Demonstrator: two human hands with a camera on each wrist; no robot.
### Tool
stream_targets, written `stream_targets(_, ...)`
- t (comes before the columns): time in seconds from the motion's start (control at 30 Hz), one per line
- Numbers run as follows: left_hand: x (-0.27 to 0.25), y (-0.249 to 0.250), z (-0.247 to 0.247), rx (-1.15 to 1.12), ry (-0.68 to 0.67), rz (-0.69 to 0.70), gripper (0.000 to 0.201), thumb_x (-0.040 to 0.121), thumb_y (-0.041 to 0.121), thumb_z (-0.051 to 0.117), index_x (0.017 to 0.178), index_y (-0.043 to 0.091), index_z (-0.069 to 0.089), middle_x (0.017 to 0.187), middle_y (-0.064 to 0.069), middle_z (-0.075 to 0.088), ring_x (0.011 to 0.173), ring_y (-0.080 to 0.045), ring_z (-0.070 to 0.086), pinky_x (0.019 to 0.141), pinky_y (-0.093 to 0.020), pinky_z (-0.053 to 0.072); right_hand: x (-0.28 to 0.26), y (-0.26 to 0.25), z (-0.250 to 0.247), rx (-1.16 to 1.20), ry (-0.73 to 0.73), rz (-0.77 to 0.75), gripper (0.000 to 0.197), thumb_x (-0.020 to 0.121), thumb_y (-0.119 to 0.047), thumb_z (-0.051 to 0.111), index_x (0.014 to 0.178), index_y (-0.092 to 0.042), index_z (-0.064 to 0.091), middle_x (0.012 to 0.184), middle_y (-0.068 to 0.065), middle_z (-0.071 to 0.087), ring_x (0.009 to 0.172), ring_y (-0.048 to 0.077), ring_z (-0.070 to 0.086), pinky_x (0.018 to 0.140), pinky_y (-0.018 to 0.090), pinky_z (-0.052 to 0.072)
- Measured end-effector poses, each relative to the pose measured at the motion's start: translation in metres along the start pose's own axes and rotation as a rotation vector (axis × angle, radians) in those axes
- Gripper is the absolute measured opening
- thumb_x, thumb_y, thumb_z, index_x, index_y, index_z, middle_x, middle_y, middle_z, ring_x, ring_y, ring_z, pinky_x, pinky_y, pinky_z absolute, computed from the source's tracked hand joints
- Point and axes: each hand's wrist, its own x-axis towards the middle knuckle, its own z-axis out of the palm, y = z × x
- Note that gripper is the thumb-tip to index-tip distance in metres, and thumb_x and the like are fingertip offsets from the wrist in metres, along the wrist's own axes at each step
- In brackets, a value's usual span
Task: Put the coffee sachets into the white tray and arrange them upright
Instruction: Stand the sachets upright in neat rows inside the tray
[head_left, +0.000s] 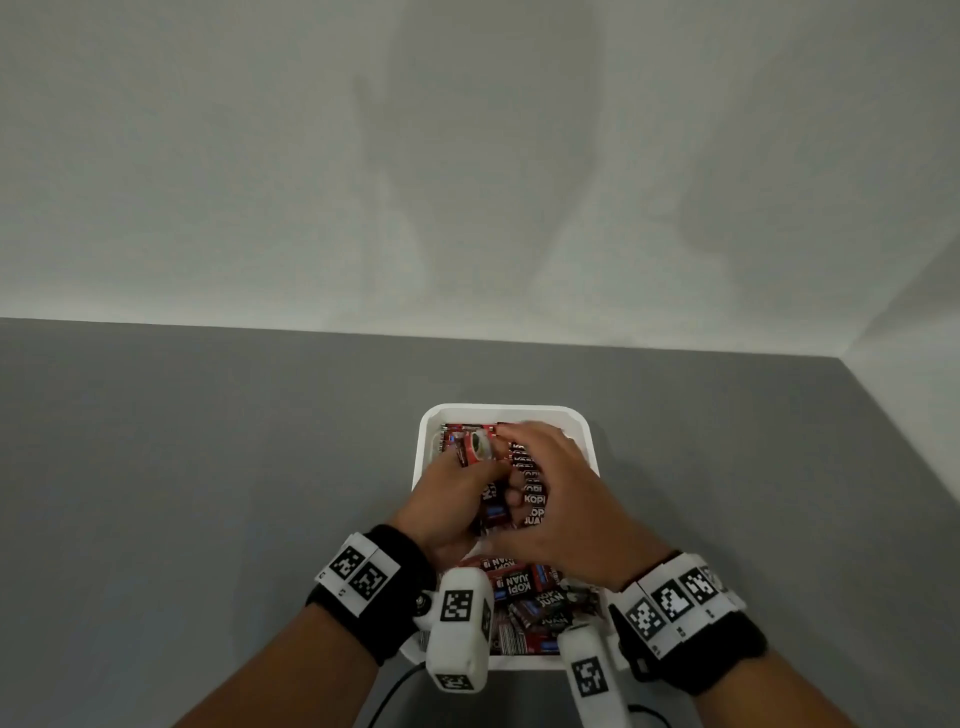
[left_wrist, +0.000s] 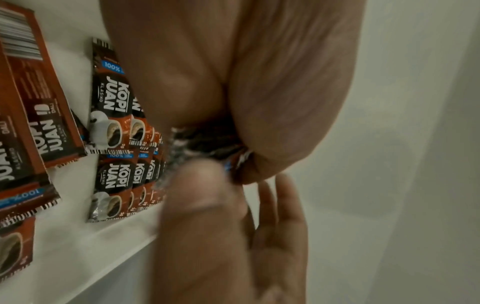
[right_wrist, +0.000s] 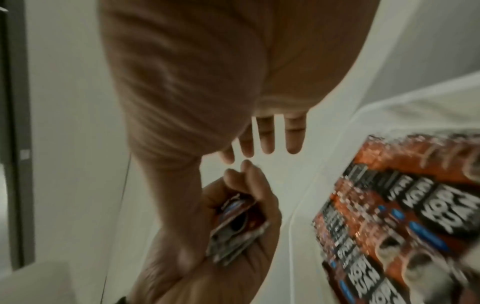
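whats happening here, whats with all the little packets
A person is sorting coffee sachets into a white tray on a grey table. The left hand grips a small bunch of sachets over the tray. The right hand reaches in beside it with fingers straight and spread, holding nothing. Rows of sachets are already lined up inside the tray, while loose ones lie jumbled at the near end, not yet arranged.
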Motion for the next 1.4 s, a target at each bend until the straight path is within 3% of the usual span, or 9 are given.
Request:
stream_targets(0.1, -0.003, -0.001, 0.003, 0.012, -0.108, -0.037, 0.012, 0.096, -0.001, 0.055, 0.09, -0.002, 0.066, 0.08, -0.021, 0.061, 0.067, -0.029, 0.063, 0.06, -0.035, 0.057, 0.007, -0.002, -0.003, -0.168, -0.219, -0.089, 0.129, 0.058, -0.051, 0.089, 0.16, -0.03, 0.013, 0.165, -0.015, 0.011, 0.152, -0.001, 0.007, 0.123, 0.03, 0.023)
stream_targets(0.4, -0.004, -0.004, 0.0, -0.04, -0.134, -0.031, 0.019, 0.096, -0.004, 0.049, 0.103, -0.005, 0.067, 0.088, -0.022, 0.07, 0.069, -0.029, 0.071, 0.06, -0.035, 0.059, 0.014, -0.002, -0.003, 0.055, -0.144, 0.015, 0.127, 0.054, -0.037, 0.098, 0.156, -0.033, 0.022, 0.153, -0.013, 0.036, 0.137, 0.005, 0.044, 0.106, 0.035, 0.049)
stream_targets(0.57, 0.0, 0.002, -0.012, 0.087, -0.13, -0.013, 0.025, 0.096, 0.009, 0.065, 0.119, -0.001, 0.065, 0.099, -0.022, 0.071, 0.073, -0.027, 0.07, 0.063, -0.037, 0.058, 0.022, -0.003, -0.013, 0.474, 0.194, 0.202, 0.04, 0.089, -0.008, 0.075, 0.125, -0.02, 0.065, 0.095, -0.002, 0.074, 0.08, 0.012, 0.072, 0.071, 0.027, 0.058)
stream_targets(0.77, 0.007, 0.014, -0.029, 0.163, 0.048, 0.126, 0.027, 0.086, -0.006, 0.068, 0.111, -0.016, 0.061, 0.088, -0.024, 0.071, 0.071, -0.032, 0.068, 0.06, -0.035, 0.059, 0.016, 0.013, -0.022, 0.503, 0.285, 0.34, 0.018, 0.084, -0.004, 0.079, 0.097, -0.013, 0.07, 0.074, 0.006, 0.069, 0.063, 0.014, 0.062, 0.06, 0.031, 0.052)
stream_targets(0.9, 0.008, 0.015, -0.025, 0.257, 0.082, 0.178, 0.014, 0.079, -0.005, 0.074, 0.091, -0.006, 0.067, 0.083, -0.023, 0.072, 0.071, -0.031, 0.069, 0.066, -0.049, 0.06, 0.01, 0.01, -0.015, -0.042, 0.154, 0.178, 0.046, 0.074, -0.02, 0.083, 0.115, -0.028, 0.062, 0.108, -0.013, 0.063, 0.099, 0.003, 0.058, 0.085, 0.02, 0.047)
stream_targets(1.03, 0.003, 0.01, -0.009, 0.277, -0.036, 0.155, 0.023, 0.09, -0.011, 0.062, 0.076, 0.007, 0.064, 0.062, 0.001, 0.067, 0.052, -0.009, 0.062, 0.05, -0.019, 0.048, 0.014, -0.006, 0.006, -0.249, -0.006, 0.075, 0.037, 0.09, -0.014, 0.061, 0.125, -0.025, 0.056, 0.117, -0.009, 0.063, 0.109, 0.013, 0.059, 0.09, 0.03, 0.05)
stream_targets(1.2, 0.004, 0.008, -0.013, -0.012, 0.041, -0.002, 0.031, 0.088, 0.002, 0.048, 0.113, -0.001, 0.064, 0.08, -0.012, 0.063, 0.064, -0.021, 0.058, 0.06, -0.031, 0.049, 0.012, -0.007, 0.01, -0.1, 0.022, 0.196, 0.011, 0.106, -0.017, 0.041, 0.103, -0.025, 0.048, 0.088, -0.016, 0.054, 0.076, 0.0, 0.055, 0.062, 0.014, 0.039)
stream_targets(1.33, 0.003, 0.004, -0.019, -0.035, 0.018, 0.012, 0.03, 0.101, 0.005, 0.048, 0.127, -0.007, 0.058, 0.119, -0.031, 0.067, 0.102, -0.042, 0.067, 0.092, -0.059, 0.053, 0.013, 0.002, 0.012, 0.176, 0.191, 0.345, 0.023, 0.106, -0.038, 0.04, 0.104, -0.021, 0.056, 0.088, -0.006, 0.068, 0.076, 0.006, 0.063, 0.073, 0.029, 0.053)
stream_targets(1.4, 0.002, -0.001, -0.018, -0.001, 0.027, 0.036, 0.029, 0.103, 0.01, 0.052, 0.127, -0.007, 0.058, 0.121, -0.029, 0.067, 0.098, -0.038, 0.069, 0.095, -0.064, 0.048, 0.016, 0.004, 0.013, 0.446, 0.292, 0.431, 0.025, 0.102, -0.043, 0.047, 0.102, -0.025, 0.064, 0.08, -0.008, 0.072, 0.071, 0.01, 0.068, 0.07, 0.039, 0.056)
